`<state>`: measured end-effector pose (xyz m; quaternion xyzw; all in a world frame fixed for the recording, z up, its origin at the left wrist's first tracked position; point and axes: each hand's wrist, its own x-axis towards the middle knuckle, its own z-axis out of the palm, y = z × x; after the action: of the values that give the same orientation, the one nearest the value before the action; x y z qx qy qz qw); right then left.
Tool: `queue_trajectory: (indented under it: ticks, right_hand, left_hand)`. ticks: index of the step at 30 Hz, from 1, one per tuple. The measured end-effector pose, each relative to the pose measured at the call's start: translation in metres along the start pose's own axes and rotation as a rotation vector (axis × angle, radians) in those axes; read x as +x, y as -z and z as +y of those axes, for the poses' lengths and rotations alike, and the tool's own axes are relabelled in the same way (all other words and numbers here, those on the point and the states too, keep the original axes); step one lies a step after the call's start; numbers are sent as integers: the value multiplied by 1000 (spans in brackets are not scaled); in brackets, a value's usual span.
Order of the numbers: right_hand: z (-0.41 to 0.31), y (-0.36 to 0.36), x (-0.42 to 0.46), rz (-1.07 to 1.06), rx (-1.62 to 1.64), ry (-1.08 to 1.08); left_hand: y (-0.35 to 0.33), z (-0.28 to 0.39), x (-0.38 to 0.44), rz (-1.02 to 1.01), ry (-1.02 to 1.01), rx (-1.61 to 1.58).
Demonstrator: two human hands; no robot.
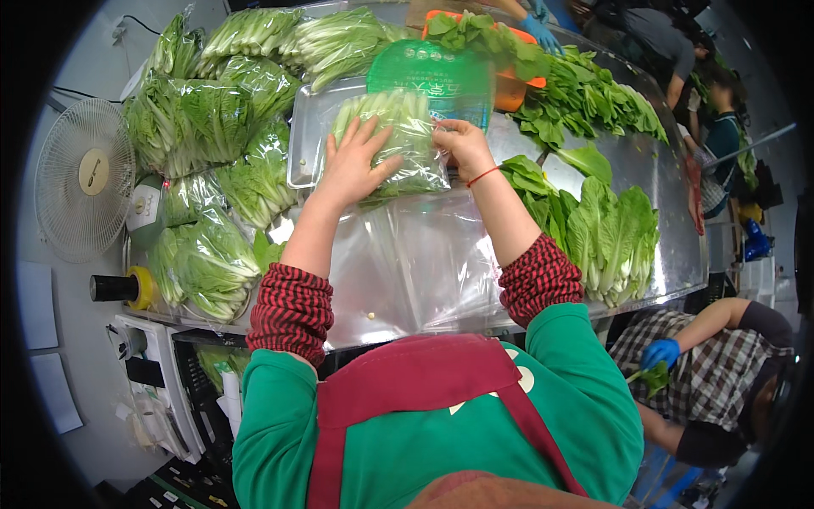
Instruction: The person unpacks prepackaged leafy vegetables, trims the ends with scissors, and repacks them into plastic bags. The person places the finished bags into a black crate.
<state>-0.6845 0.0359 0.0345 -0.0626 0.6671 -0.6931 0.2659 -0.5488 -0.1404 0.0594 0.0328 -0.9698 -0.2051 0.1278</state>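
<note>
My left hand (359, 159) lies flat with spread fingers on a clear plastic bag of leafy greens (407, 137), whose pale stalks point away from me. At the bag's right edge, the thumb and fingers of my right hand (461, 146) pinch the plastic; a red string circles that wrist. The bag lies partly over a metal tray (308, 140) and a green printed sack (432, 70). Clear plastic sheeting or flat bags (413, 254) cover the steel tabletop nearer to me. Loose romaine-like greens (613, 242) lie right of my right forearm.
Several bagged greens (210, 114) are piled at the left, beside a white fan (86, 172) and a yellow tape roll (143, 287). An orange crate (509, 89) and loose leafy greens (585, 95) stand at the back right. Co-workers are at the right, one with a blue-gloved hand (660, 354).
</note>
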Motion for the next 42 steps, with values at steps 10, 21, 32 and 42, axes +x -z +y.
queue_trajectory:
  ticks: [10, 21, 32, 42]
  right_hand:
    - [-2, -30, -55, -337, -1367, 1033]
    - [-96, 6, -80, -330, -39, 251]
    - [-68, -43, -63, -698, -512, 707]
    - [26, -132, -150, -863, -297, 79]
  left_hand:
    - [2, -43, 11, 64, 151, -380]
    - [-1, 2, -77, 547, 515, -1526]
    - [28, 14, -278, 1096, 561, -1839]
    - [31, 8, -417, 909, 837, -843]
